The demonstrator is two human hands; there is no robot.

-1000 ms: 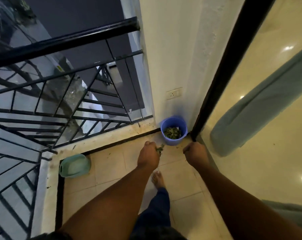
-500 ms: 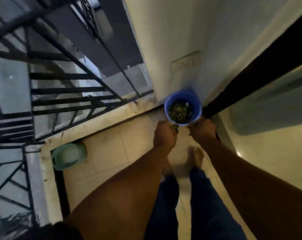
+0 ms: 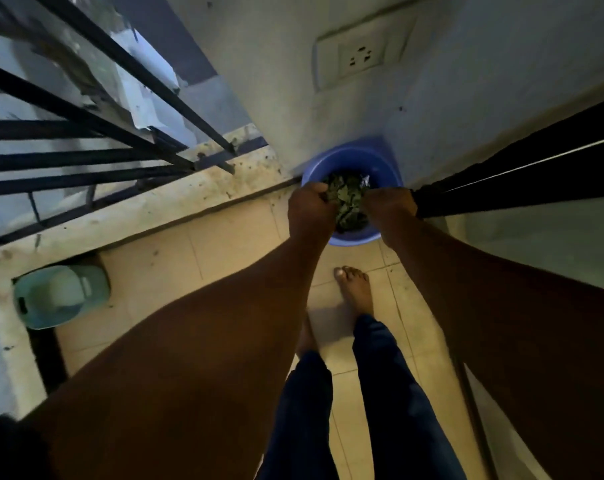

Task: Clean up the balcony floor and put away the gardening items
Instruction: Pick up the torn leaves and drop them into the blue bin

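Both arms reach far down over a round blue plastic bucket (image 3: 350,161) standing in the far corner against the rough plastered wall (image 3: 293,81). The left hand (image 3: 309,211) and right hand (image 3: 390,207) meet above its mouth, fingers curled around crumpled dry leaves (image 3: 349,202). A pale green tub (image 3: 56,296) sits left on the smooth tiled floor (image 3: 231,244).

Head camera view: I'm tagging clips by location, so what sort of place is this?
Most likely a small home balcony: a black metal railing edges the tiled floor, a wall socket sits above a blue bucket of leaves, beside a sliding door frame.
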